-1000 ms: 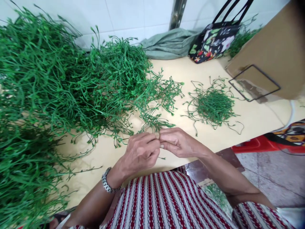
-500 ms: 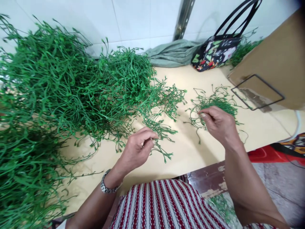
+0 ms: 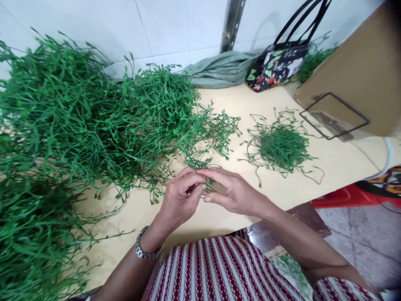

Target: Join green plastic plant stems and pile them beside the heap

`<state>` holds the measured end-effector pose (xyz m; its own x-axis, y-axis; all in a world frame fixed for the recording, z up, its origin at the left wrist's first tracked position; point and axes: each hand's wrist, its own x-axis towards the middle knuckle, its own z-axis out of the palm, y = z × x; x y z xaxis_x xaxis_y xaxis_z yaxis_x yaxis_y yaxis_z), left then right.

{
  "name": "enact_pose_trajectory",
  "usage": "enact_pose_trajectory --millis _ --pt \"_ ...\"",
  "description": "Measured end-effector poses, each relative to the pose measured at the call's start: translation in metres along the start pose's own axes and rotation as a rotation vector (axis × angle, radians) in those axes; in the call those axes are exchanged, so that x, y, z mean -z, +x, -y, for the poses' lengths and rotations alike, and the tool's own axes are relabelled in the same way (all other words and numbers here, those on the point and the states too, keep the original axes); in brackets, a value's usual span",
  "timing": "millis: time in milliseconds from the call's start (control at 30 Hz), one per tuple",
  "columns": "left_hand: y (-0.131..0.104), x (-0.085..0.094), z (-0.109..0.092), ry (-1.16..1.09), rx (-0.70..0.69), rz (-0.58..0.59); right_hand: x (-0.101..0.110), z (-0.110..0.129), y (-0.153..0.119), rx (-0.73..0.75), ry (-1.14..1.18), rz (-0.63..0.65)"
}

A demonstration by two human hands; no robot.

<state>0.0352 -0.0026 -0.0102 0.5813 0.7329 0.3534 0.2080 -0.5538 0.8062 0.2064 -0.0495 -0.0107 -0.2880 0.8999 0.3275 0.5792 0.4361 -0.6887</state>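
My left hand (image 3: 183, 196), with a metal-band watch (image 3: 145, 246) at the wrist, is closed in a pinch over the near part of the table. A thin green sprig seems to be in its fingertips, mostly hidden by the other hand. Fingers and thumb apart, my right hand (image 3: 234, 190) reaches round the left fingertips from the right. Its index fingertip meets the left fingers. Beyond the hands spreads a big tangled heap of green sprigs (image 3: 94, 113). A smaller pile of short green stems (image 3: 283, 146) lies to the right.
Another green mass (image 3: 34, 234) fills the near left. Along the wall are a grey-green cloth (image 3: 222, 71) and a floral handbag (image 3: 277, 67). A cardboard box (image 3: 354, 71) stands at the right, with a dark wire-like rectangle (image 3: 332, 94) before it. The table's front edge runs below my hands.
My right hand has left the small pile, moved left to the left fingertips, and its pinch has opened. My left hand keeps its pinch in nearly the same place.
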Motion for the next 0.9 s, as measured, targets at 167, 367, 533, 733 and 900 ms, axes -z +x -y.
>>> enact_pose_trajectory --millis 167,367,533,733,900 --pt "-0.004 -0.001 0.001 0.010 -0.049 -0.001 -0.018 0.002 0.000 -0.041 0.109 -0.107" --pt "-0.004 -0.001 -0.002 0.138 -0.065 0.067 -0.008 0.003 -0.004 -0.019 -0.050 -0.048" --pt "-0.004 -0.001 -0.004 0.201 -0.036 0.091 -0.010 0.007 -0.005 0.024 -0.253 -0.002" --pt "-0.004 -0.002 -0.003 0.131 -0.024 0.063 -0.014 0.003 -0.007 0.013 -0.072 -0.073" --pt "-0.003 0.002 -0.001 -0.012 0.020 0.164 -0.018 -0.001 -0.009 0.043 -0.038 -0.113"
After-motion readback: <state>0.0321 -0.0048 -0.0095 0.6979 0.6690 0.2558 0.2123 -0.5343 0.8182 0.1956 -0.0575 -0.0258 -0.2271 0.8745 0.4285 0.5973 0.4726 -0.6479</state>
